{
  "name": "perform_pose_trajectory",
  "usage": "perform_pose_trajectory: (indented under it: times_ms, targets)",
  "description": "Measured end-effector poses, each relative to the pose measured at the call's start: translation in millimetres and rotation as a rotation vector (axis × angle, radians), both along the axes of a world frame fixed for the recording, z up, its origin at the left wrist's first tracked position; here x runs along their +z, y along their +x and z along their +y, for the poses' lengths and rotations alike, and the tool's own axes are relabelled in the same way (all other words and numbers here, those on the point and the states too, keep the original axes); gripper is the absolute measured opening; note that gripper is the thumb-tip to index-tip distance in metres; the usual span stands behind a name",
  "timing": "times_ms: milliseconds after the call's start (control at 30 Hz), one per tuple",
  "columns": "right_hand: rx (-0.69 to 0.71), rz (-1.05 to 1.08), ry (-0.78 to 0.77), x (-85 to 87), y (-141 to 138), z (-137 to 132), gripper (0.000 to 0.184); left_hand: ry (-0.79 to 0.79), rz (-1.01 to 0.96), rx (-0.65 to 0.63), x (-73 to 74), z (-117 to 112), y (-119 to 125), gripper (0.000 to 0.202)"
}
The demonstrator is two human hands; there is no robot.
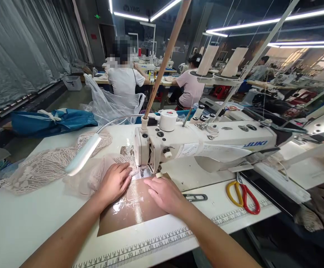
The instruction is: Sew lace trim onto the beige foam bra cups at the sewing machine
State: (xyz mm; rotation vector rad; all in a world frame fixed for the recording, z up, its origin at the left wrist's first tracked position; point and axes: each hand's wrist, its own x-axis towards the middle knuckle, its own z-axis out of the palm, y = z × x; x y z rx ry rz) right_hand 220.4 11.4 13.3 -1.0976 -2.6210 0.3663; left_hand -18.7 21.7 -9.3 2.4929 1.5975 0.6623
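Note:
My left hand (115, 182) lies with fingers stretched forward on sheer beige lace fabric (90, 169), just left of the sewing machine's (164, 143) needle area. The lace trails from under that hand leftward over the table. My right hand (166, 193) rests palm down right of the presser foot (143, 172), fingers extended and apart. Under both hands is a glossy brown sheet (131, 208) on the machine bed. Any fabric under the right fingertips is too small to make out. Grey thread snips (196, 197) lie just right of the right hand.
Red-and-yellow-handled scissors (242, 197) lie at the right. A ruler tape (147, 247) runs along the table's front edge. A lamp (83, 154) overhangs the lace. Thread cones (208, 61) stand behind the machine. People (125, 80) sit at machines beyond, past a clear plastic bag (108, 102).

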Motion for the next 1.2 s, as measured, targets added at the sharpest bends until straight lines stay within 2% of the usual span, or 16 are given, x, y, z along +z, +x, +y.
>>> perform_pose_trajectory:
  times_ms: [100, 200, 300, 333, 400, 467, 567, 633, 700, 800, 933, 1000, 1100, 1200]
  targets:
    - [-0.005, -0.056, -0.047, 18.8, 22.3, -10.5, 0.027, -0.028, -0.044, -0.006, 10.1, -6.0, -5.0, 0.03]
    - [-0.08, -0.146, -0.037, 29.8, 54.5, -22.0, 0.029, -0.144, -0.079, -0.151, 32.5, -32.5, -3.3, 0.027]
    - [-0.163, -0.263, 0.012, 27.3, 83.9, -29.4, 0.035, -0.404, -0.137, -0.369, 54.4, -70.2, 4.5, 0.026]
    - [-0.18, -0.298, 0.023, 24.5, 90.8, -30.8, 0.036, -0.46, -0.157, -0.391, 59.3, -80.5, 6.4, 0.03]
    - [-0.191, -0.347, 0.026, 18.2, 99.6, -32.6, 0.037, -0.498, -0.189, -0.351, 63.9, -92.2, 6.6, 0.042]
    - [-0.181, -0.368, 0.021, 12.3, 103.2, -33.5, 0.038, -0.467, -0.222, -0.249, 61.9, -90.4, 2.2, 0.045]
    - [-0.15, -0.38, 0.051, 4.8, 104.6, -33.5, 0.043, -0.422, -0.303, -0.067, 51.8, -69.9, -5.9, 0.048]
    - [-0.132, -0.381, 0.101, -0.1, 106.0, -32.7, 0.047, -0.457, -0.372, 0.016, 45.4, -53.7, -6.9, 0.057]
    - [-0.12, -0.373, 0.157, -5.4, 108.9, -31.2, 0.047, -0.564, -0.425, 0.052, 42.0, -41.8, -2.7, 0.069]
    - [-0.128, -0.324, 0.24, -13.8, 116.8, -27.2, 0.042, -0.729, -0.476, 0.034, 41.0, -34.7, 8.4, 0.065]
    - [-0.196, -0.18, 0.308, -21.3, 128.8, -23.0, 0.033, -0.849, -0.63, -0.017, 36.3, -37.5, 16.3, 0.034]
    - [-0.256, -0.125, 0.297, -19.8, 127.6, -24.3, 0.033, -0.898, -0.686, -0.017, 31.6, -39.7, 15.7, 0.029]
    - [-0.294, 0.001, 0.19, -9.2, 108.0, -31.2, 0.035, -0.96, -0.772, -0.06, 26.7, -42.0, 13.3, 0.034]
    - [-0.163, 0.157, -0.008, 4.6, 72.4, -38.4, 0.037, -1.035, -0.895, -0.111, 26.4, -44.9, 12.7, 0.034]
